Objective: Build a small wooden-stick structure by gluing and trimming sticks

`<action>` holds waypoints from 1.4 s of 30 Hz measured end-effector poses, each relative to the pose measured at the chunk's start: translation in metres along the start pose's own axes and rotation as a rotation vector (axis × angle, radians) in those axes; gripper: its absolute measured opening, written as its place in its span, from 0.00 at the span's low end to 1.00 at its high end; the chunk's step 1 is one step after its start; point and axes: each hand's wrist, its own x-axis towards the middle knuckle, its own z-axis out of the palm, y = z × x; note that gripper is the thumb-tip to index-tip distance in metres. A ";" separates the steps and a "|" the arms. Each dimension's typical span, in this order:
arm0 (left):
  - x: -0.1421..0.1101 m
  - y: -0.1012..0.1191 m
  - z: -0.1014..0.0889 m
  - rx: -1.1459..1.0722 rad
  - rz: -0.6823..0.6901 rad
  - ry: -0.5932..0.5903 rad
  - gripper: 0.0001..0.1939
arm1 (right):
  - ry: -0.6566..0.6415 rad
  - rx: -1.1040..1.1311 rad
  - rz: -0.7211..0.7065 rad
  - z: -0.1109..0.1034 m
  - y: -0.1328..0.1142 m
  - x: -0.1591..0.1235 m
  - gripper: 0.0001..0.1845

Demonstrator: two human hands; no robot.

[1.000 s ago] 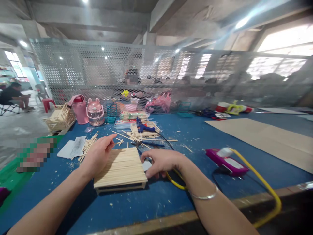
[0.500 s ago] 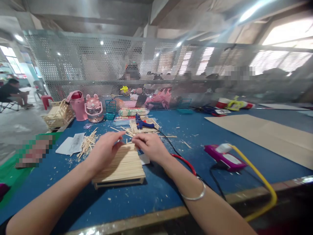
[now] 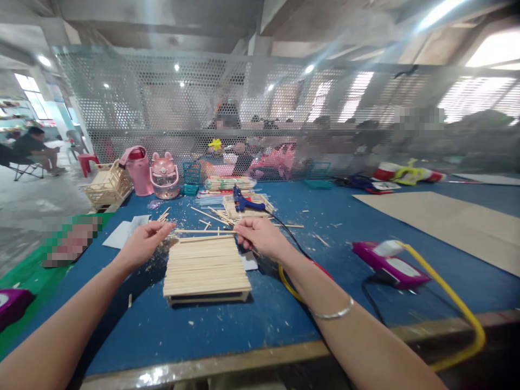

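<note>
The stick platform [image 3: 207, 271] stands on the blue counter [image 3: 203, 338], its pale sticks laid side by side over a low frame with one long side facing the wearer. Just beyond its far edge runs a single stick [image 3: 205, 232], roughly in line with the slats. The right hand [image 3: 239, 233], by the platform's far right corner, has thumb and fingers clamped on the right end of that stick. The left hand [image 3: 170, 230], by the far left corner, has its fingertips drawn together at the other end; whether they grip it or only touch it, I cannot tell.

A white card [image 3: 250, 261] lies just to the right of the platform. Beyond the platform are loose sticks [image 3: 215, 215] and a blue glue gun [image 3: 252, 206], which rests on a small stick frame [image 3: 229, 205]. Farther beyond is a wrapped stick bundle [image 3: 227, 184]. White papers [image 3: 119, 233] lie to the platform's left; beyond and left of it stand a pink bottle [image 3: 140, 176], an eared jar [image 3: 163, 179] and a stick basket [image 3: 108, 187]. Well to the platform's right are a purple power strip [image 3: 400, 271] with a yellow cord [image 3: 450, 292] and, farther back, a brown sheet [image 3: 439, 222].
</note>
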 end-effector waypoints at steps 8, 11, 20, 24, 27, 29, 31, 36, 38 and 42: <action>-0.008 0.015 0.002 0.049 0.195 -0.014 0.19 | 0.026 0.096 -0.047 0.001 -0.003 -0.003 0.11; -0.008 0.014 0.006 0.101 0.198 -0.005 0.18 | -0.029 0.245 -0.047 0.000 -0.004 -0.004 0.10; -0.005 0.014 0.006 -0.011 0.107 -0.038 0.19 | -0.315 0.703 0.019 -0.010 -0.001 -0.006 0.05; -0.005 0.014 0.005 0.023 0.128 -0.079 0.19 | -0.380 0.661 -0.003 -0.011 0.000 -0.008 0.14; -0.004 0.010 0.005 0.100 0.212 -0.066 0.18 | -0.360 0.637 -0.041 -0.009 -0.001 -0.009 0.18; -0.004 0.008 0.005 0.189 0.327 -0.043 0.16 | -0.315 0.629 -0.083 -0.007 -0.002 -0.009 0.18; -0.005 0.010 0.006 0.306 0.464 -0.018 0.15 | -0.285 0.625 -0.116 -0.003 -0.003 -0.009 0.19; -0.011 0.037 0.021 0.511 0.724 0.042 0.12 | -0.307 0.612 -0.157 0.008 -0.008 -0.013 0.20; -0.013 0.050 0.031 0.515 0.780 -0.015 0.12 | -0.341 0.603 -0.179 0.010 -0.010 -0.016 0.20; -0.014 0.065 0.046 0.491 0.752 -0.047 0.13 | -0.355 0.561 -0.200 0.010 -0.013 -0.020 0.21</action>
